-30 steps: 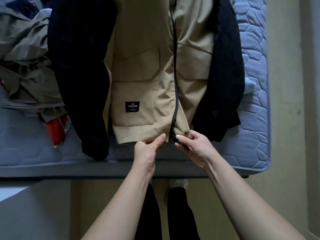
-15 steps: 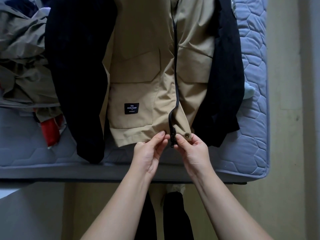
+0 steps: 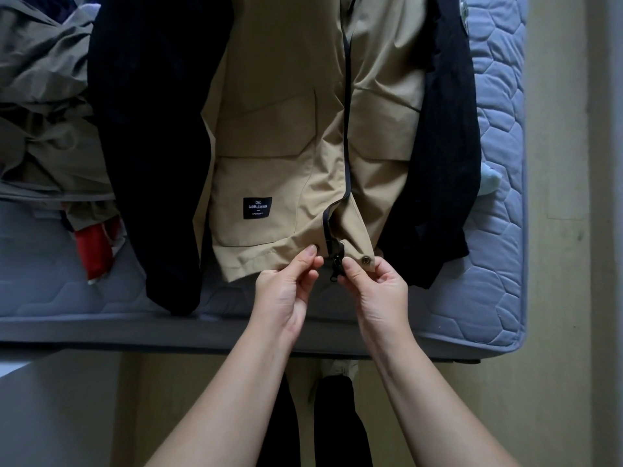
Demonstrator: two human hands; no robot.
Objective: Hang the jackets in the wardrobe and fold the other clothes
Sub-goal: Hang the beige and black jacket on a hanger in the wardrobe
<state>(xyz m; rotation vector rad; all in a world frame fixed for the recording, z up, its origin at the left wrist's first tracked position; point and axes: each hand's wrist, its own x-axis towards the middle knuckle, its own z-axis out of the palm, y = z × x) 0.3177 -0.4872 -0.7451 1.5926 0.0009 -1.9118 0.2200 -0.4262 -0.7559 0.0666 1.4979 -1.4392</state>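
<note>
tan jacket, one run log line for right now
left hand: pinches tan jacket hem | right hand: pinches hem beside zipper slider | zipper: apart at hem | jacket on mattress

Close head view, down onto bed (image 3: 499, 96)

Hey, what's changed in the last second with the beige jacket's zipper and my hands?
On the beige zip-front jacket, the front edges have parted near the hem, baring dark zipper tape and a snap stud; the black zipper pull now hangs between the thumbs. The left hand and right hand still pinch the hem. The navy sleeves and blue quilted mattress stayed put.
</note>
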